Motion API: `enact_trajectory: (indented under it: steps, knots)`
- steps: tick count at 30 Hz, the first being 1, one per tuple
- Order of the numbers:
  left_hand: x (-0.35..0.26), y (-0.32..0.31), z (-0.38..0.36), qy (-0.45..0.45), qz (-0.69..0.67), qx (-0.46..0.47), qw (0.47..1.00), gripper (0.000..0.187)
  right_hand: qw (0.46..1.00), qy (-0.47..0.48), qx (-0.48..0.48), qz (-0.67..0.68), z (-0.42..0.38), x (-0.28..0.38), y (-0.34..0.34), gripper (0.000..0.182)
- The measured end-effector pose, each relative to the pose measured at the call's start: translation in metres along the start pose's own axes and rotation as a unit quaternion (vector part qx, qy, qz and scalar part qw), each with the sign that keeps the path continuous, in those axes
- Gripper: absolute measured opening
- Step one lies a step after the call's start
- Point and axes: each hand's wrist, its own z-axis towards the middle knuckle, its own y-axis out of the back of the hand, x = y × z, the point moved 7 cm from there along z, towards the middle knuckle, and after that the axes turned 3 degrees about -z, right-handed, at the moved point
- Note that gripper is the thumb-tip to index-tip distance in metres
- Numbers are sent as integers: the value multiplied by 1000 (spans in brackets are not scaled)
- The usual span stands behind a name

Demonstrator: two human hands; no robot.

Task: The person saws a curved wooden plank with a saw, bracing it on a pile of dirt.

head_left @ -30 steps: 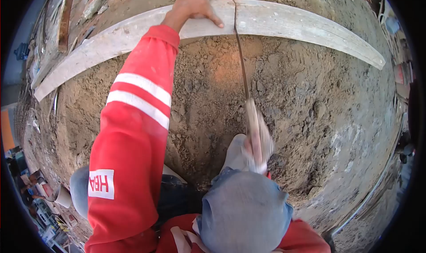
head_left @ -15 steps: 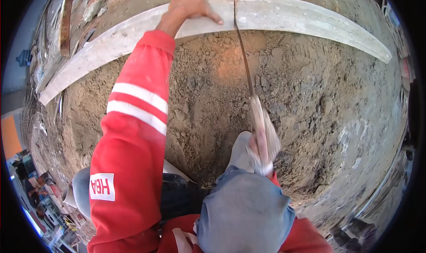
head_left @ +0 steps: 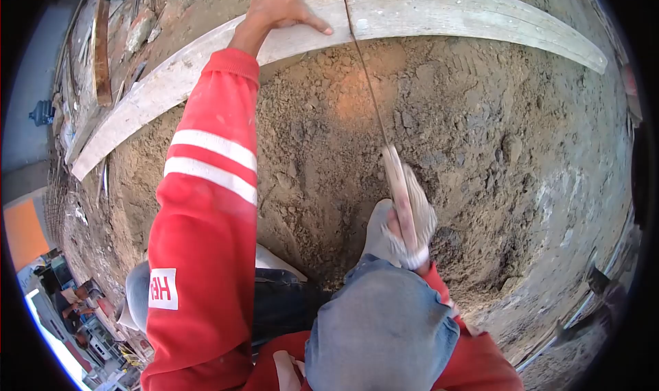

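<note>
A long pale wooden board (head_left: 439, 10) crosses the top of the view, bowed in the fisheye picture. My bare left hand (head_left: 280, 6) grips it just left of a narrow cut, thumb stretched along the top face and fingers over the far side. In that cut sits the thin blade of a hand saw (head_left: 371, 92), which runs back toward me. My right hand (head_left: 412, 219), in a whitish glove, is wrapped round the saw's handle beside my right foot, above my bent knee (head_left: 381, 322). The blade's far end is hidden.
Rough brown soil (head_left: 309, 137) lies under and in front of the board. A rusty metal bar (head_left: 101, 54) and rubble are at upper left. At lower left, a person (head_left: 72, 302) is beside equipment. A pale pipe (head_left: 556, 339) runs along the lower right.
The view has shifted slightly, so the board appears higher and further left. The saw's handle is a little further from the board. My left hand keeps its place on the board.
</note>
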Motion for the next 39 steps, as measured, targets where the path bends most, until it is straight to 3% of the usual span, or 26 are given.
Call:
enact_trajectory:
  steps: [1, 3, 4, 5, 7, 10, 11, 12, 13, 15, 17, 19, 21, 22, 25, 26, 27, 28, 29, 31, 33, 34, 35, 36, 37, 39]
  knots:
    - [7, -6, 5, 11, -9, 39, 999, 88, 993, -65, 15, 95, -14, -12, -3, 70]
    - [24, -21, 11, -5, -8, 24, 1000, 90, 985, 120, -33, -119, 38, 30, 8, 73]
    - [22, -19, 17, -25, -13, -2, 1000, 91, 976, 185, -75, -88, 69, 27, 2, 69]
    - [8, -15, 13, -34, -11, -1, 999, 91, 971, 187, -114, -92, 112, 15, -10, 70]
    - [-10, -2, -15, 13, 74, -20, 997, 98, 924, 287, -211, -137, 179, 30, -20, 68]
    - [-9, -1, -24, 6, 65, -57, 996, 98, 952, 229, -177, -103, 166, 33, -13, 67]
    - [-6, -1, -21, -7, 68, -73, 995, 96, 935, 272, -189, -125, 141, 23, -11, 68]
    - [0, -2, -16, 0, 64, -71, 995, 96, 960, 219, -147, -95, 106, 12, -11, 68]
    - [2, -1, -7, -13, 38, -45, 998, 95, 968, 149, -83, -183, 69, 17, -8, 67]
    - [0, 0, -2, -20, 8, -16, 1000, 94, 989, 99, 3, -113, 13, 32, 5, 72]
    - [-4, 1, -4, 1, -35, 32, 999, 79, 994, 86, -13, -61, 9, 28, 8, 68]
    - [-5, 2, -10, -16, -9, 5, 1000, 84, 972, 128, -34, -195, 70, 22, -8, 66]
    - [-11, -3, -13, -32, 5, -21, 999, 91, 925, 283, -210, -144, 151, 11, -24, 69]
    - [-8, -1, -11, -24, 2, -23, 999, 91, 949, 242, -200, -41, 173, 12, -28, 66]
    - [1, -3, -7, -2, 22, -13, 1000, 92, 969, 201, -139, -27, 174, 29, -13, 66]
    - [3, -4, -6, 1, 52, -9, 999, 93, 940, 253, -183, -140, 147, 34, -10, 62]
    - [2, 5, -6, 7, 50, -13, 999, 93, 964, 187, -157, -108, 115, 14, -14, 61]
    - [-3, 8, -9, 8, 42, -8, 999, 85, 992, 24, -80, -94, 78, -4, -20, 60]
    - [-7, 8, -8, 7, 36, -3, 999, 80, 971, 122, -72, -191, 45, 27, -10, 56]
    - [-7, 2, -9, 14, 50, -8, 999, 81, 966, 146, -56, -206, 15, 25, -4, 53]
    - [-8, -1, -14, 3, 73, -17, 997, 82, 990, -21, -4, -140, 38, 4, -9, 74]
    - [-6, -5, -17, -6, 90, -67, 994, 87, 992, -6, -23, -123, 73, -17, -18, 74]
    - [-9, -5, -24, -12, 103, -115, 988, 95, 955, 217, -155, -131, 110, 6, -13, 74]
    - [-18, 1, -31, 7, 83, -80, 993, 96, 926, 280, -195, -162, 148, 12, -22, 73]
    - [-19, 6, -30, 6, 82, -89, 993, 96, 960, 210, -171, -74, 173, 13, -31, 70]
    - [-9, 1, -26, 26, 51, -54, 997, 98, 947, 261, -157, -102, 169, 28, -19, 67]
